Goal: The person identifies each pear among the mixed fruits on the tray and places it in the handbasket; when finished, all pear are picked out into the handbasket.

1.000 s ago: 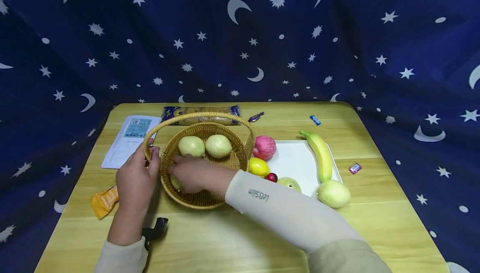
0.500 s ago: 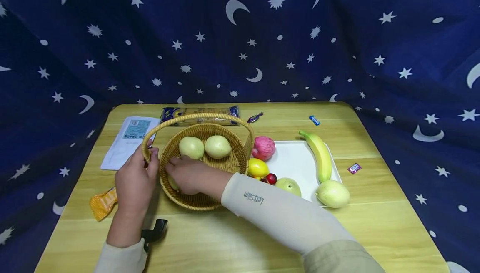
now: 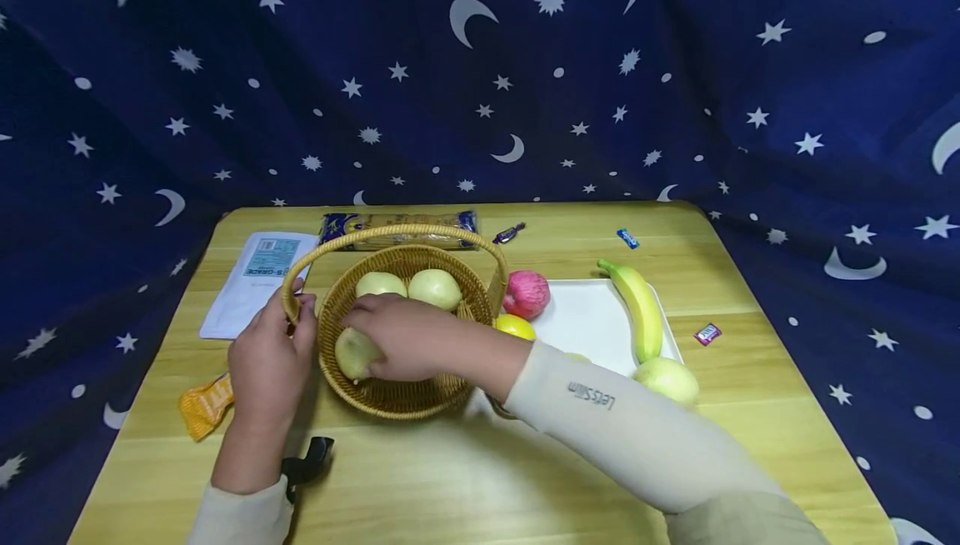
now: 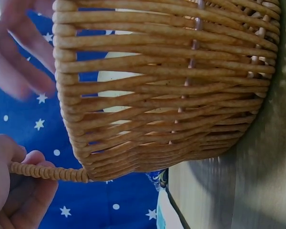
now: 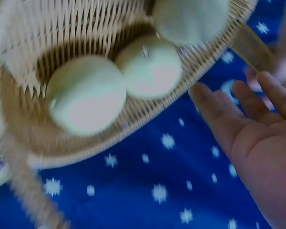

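Note:
My left hand [image 3: 272, 353] grips the side of the arched handle [image 3: 397, 229] of a round wicker basket [image 3: 408, 412]. In the left wrist view the thumb and fingers wrap the handle [image 4: 47, 172] where it meets the rim. My right hand [image 3: 408, 335] is over the basket. In the right wrist view this hand [image 5: 262, 129] has its fingers spread and holds nothing. Three pale green melons sit in the basket: a near-left melon [image 3: 356, 354] beside the right fingers, and two at the back, a left melon [image 3: 381, 283] and a right melon [image 3: 435, 288].
Right of the basket, a white tray [image 3: 585, 312] bears a banana [image 3: 639, 307], a pink fruit [image 3: 527, 294], a lemon [image 3: 515, 327] and a pale melon [image 3: 667, 380]. Around them lie a noodle packet [image 3: 397, 228], a white pouch [image 3: 255, 287], an orange packet [image 3: 205, 407] and small candies.
My right hand has let go of the near-left melon and moved up and to the right, so more of the melon shows. The left hand stays on the handle.

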Demonstrator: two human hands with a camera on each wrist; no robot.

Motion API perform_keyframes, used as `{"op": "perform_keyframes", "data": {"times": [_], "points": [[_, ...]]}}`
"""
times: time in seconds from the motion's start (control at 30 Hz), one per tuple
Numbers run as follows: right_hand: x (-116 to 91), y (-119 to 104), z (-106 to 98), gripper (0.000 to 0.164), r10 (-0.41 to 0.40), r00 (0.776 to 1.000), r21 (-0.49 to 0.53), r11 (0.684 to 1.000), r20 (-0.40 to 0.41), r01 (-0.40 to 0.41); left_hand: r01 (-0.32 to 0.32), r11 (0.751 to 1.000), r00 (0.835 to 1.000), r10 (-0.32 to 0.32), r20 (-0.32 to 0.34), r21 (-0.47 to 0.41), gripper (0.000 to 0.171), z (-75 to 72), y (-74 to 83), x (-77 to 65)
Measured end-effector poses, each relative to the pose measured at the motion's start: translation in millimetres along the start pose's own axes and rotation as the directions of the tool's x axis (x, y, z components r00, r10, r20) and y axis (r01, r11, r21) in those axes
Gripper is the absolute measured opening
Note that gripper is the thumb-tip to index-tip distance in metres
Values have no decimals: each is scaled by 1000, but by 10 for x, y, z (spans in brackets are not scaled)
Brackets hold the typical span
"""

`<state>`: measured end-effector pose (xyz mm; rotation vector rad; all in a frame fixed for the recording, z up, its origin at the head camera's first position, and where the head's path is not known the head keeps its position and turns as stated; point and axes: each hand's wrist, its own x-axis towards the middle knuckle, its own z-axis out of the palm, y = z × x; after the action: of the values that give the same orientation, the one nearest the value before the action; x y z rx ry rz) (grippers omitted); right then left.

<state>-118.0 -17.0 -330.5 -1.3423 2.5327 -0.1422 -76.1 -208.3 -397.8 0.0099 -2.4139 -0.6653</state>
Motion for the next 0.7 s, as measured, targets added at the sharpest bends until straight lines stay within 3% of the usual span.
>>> {"op": "perform_keyframes", "data": {"times": [0.17, 0.27, 0.47, 0.7], "points": [[-598, 184, -273, 54, -83, 991, 131, 987, -105, 96, 41, 999, 999, -41, 21, 8, 31, -16, 40, 11], [-1004, 323, -379, 49, -78, 985, 192, 975, -154, 108, 36, 999, 999, -36, 23, 6, 32, -14, 43, 13], [-1708, 653, -333, 47, 75, 977, 250, 968, -201, -23, 9, 1000, 1000, -9, 5, -4, 30, 11, 19, 16], [-2165, 923, 130, 60, 306, 943, 312, 916, -131, -253, 5, 1000, 1000, -5, -23, -15, 28, 7, -1, 2]]}}
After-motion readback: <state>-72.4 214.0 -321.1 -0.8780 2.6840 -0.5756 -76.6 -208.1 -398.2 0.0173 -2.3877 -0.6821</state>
